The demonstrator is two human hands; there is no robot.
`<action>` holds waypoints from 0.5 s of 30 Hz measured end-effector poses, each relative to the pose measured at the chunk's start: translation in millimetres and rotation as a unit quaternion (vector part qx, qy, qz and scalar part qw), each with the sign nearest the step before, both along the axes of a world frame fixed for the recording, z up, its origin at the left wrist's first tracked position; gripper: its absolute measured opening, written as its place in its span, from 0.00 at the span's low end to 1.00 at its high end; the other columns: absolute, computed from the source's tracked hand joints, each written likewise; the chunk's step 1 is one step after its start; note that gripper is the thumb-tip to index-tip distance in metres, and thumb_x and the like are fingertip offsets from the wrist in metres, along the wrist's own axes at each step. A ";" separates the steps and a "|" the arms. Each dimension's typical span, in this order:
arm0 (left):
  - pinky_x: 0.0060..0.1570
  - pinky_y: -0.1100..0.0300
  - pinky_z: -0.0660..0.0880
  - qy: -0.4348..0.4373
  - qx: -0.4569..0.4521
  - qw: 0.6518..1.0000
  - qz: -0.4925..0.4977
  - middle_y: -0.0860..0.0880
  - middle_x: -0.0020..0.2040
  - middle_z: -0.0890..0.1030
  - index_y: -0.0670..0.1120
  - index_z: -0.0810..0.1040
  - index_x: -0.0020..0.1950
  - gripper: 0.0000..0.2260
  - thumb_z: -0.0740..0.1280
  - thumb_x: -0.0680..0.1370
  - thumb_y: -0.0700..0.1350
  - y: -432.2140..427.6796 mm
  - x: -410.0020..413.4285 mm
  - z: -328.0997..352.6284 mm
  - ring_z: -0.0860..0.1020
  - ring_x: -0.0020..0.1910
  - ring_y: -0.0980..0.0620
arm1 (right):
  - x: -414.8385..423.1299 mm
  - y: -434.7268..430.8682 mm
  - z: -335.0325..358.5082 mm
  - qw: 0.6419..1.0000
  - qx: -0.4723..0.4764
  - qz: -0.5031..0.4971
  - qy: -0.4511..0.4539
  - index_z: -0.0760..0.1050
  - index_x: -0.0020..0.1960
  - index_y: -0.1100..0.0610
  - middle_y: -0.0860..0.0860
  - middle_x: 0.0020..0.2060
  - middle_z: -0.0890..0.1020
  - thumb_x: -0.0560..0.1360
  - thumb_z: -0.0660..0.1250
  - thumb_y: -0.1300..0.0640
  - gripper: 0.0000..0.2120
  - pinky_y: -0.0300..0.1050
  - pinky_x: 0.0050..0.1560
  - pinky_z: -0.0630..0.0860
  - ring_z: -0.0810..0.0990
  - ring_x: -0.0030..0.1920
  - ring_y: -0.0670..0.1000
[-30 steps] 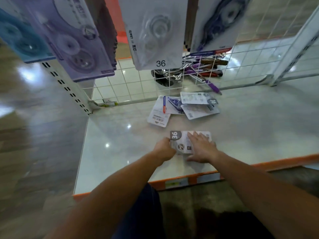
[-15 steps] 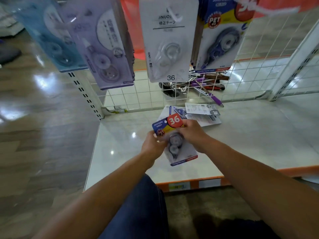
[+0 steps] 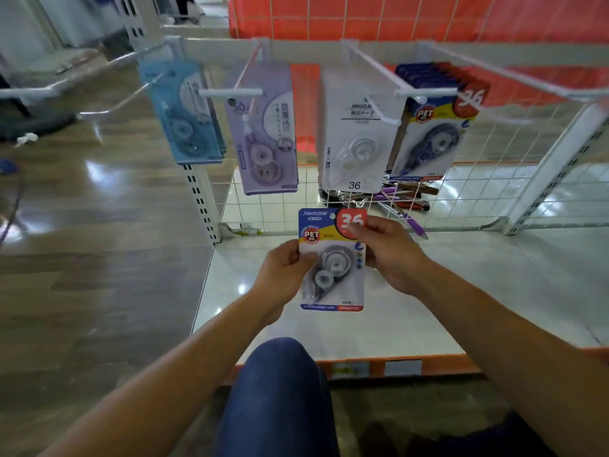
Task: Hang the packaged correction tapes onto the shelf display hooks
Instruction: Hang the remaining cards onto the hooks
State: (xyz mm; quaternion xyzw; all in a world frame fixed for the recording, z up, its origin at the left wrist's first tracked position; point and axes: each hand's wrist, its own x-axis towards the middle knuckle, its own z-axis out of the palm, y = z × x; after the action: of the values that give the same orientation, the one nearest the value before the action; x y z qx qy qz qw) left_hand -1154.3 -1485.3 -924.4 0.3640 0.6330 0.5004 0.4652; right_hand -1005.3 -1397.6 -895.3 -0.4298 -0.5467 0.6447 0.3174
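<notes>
A blue-and-red packaged correction tape marked 36 is held upright over the shelf. My left hand pinches its left edge and my right hand grips its upper right corner. Above hang filled display hooks: blue packs, lilac packs, white packs, and matching blue-and-red packs. The white hook carrying the matching packs sticks out toward me. The loose packs on the shelf are hidden behind the held one.
The white shelf board has an orange front edge. A wire grid back panel stands behind, with pens piled at its foot. A slotted upright marks the left end. My knee is below the shelf edge.
Both hands lifted one pack off the shelf, turned it face up and raised it upright toward the hooks. My head tilted up, bringing the hooks into view.
</notes>
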 end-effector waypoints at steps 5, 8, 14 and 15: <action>0.58 0.46 0.78 0.010 0.035 0.999 -0.019 0.51 0.51 0.84 0.52 0.78 0.51 0.04 0.65 0.80 0.45 11.0 17.8 30.7 0.82 0.53 0.50 | 18.1 3.4 38.5 0.996 0.048 -0.048 0.050 0.80 0.48 0.54 0.51 0.42 0.86 0.76 0.65 0.64 0.08 0.53 0.49 0.80 0.84 0.44 0.54; 0.57 0.46 0.78 0.030 0.067 0.997 -0.032 0.50 0.50 0.84 0.52 0.79 0.51 0.04 0.65 0.80 0.45 19.0 34.1 43.9 0.82 0.52 0.50 | 35.4 7.8 55.5 0.992 0.085 -0.065 0.062 0.79 0.49 0.55 0.52 0.42 0.84 0.76 0.65 0.66 0.08 0.49 0.47 0.80 0.83 0.45 0.53; 0.49 0.56 0.81 0.078 0.153 0.983 -0.067 0.58 0.47 0.83 0.56 0.78 0.48 0.06 0.64 0.80 0.45 33.8 71.0 73.5 0.82 0.48 0.58 | 69.5 14.3 88.6 0.977 0.144 -0.125 0.094 0.80 0.44 0.53 0.52 0.43 0.85 0.75 0.67 0.63 0.07 0.53 0.55 0.79 0.83 0.50 0.54; 0.47 0.60 0.80 0.088 0.167 0.979 -0.074 0.61 0.45 0.82 0.57 0.77 0.47 0.07 0.64 0.80 0.45 36.4 77.2 78.9 0.81 0.47 0.61 | 76.6 14.3 93.7 0.975 0.144 -0.132 0.110 0.79 0.44 0.53 0.51 0.42 0.85 0.76 0.66 0.63 0.07 0.51 0.53 0.79 0.84 0.47 0.53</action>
State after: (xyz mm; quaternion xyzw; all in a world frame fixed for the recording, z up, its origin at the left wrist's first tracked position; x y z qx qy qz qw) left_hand -1077.1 -1448.9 -845.5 0.5247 0.5503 0.5295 0.3762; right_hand -928.7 -1383.3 -801.6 -0.3747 -0.5341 0.5547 0.5164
